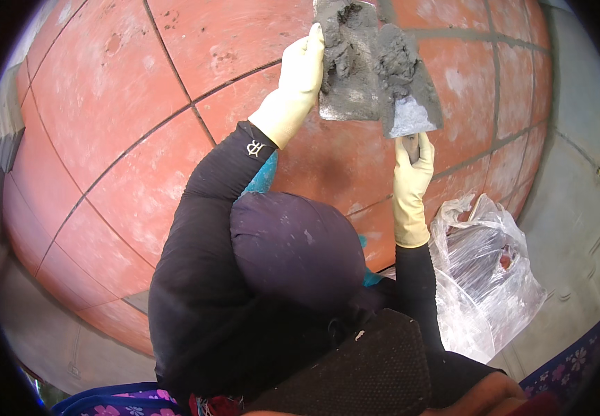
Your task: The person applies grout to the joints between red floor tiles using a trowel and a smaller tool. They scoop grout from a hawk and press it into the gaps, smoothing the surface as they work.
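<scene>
My left hand (298, 80), in a cream rubber glove, grips the left edge of a flat mortar board (348, 104) smeared with grey mortar. The thumb lies along its side. My right hand (413, 177), in a matching glove, is closed round the short handle of a trowel (411, 119). Its blade points away from me, beside and partly over the board's right edge. A lump of wet grey mortar (396, 55) sits on the blade, and more mortar (341, 52) clings to the board. Both tools are held above the red tiles (230, 31).
Grey grout (496, 83) fills joints at the right; joints (133, 149) at the left look dark and open. A clear plastic bag (484, 277) lies right of my forearm. My bent knee (300, 243) is in the middle. Grey concrete (577, 194) borders the tiles at right.
</scene>
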Available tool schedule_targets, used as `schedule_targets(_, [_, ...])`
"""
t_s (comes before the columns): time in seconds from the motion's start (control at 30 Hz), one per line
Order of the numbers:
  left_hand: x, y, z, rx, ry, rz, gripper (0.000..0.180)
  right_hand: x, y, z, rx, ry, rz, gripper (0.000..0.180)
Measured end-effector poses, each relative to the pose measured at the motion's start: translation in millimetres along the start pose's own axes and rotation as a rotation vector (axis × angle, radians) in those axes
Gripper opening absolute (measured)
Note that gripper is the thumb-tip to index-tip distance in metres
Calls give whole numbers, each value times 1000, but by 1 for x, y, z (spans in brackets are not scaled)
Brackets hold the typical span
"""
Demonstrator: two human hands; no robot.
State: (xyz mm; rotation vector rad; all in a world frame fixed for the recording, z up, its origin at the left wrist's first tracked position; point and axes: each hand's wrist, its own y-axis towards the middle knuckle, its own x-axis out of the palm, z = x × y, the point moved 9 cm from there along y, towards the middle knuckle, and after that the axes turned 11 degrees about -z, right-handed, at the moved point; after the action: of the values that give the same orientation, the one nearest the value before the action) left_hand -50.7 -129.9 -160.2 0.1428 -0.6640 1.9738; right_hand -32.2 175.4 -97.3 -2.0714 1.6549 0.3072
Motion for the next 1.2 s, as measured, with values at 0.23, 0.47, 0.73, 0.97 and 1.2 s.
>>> schedule_targets(0.23, [-14,9,-14,-82,286,59,58,-35,-8,34,297,27,-184,65])
schedule_targets(0.47, [-34,8,-10,-95,67,-9,65,-197,-63,93,418,-504,-170,45])
schedule_targets(0.73, [-38,-21,26,-171,199,15,63,-245,-77,193,219,-1053,-62,38])
schedule_targets(0.97, [-26,-52,32,-155,290,37,61,-232,-55,219,68,-1413,-16,42])
schedule_targets(1.2, [2,-68,12,-185,288,-13,62,-230,-73,254,337,-1309,-219,49])
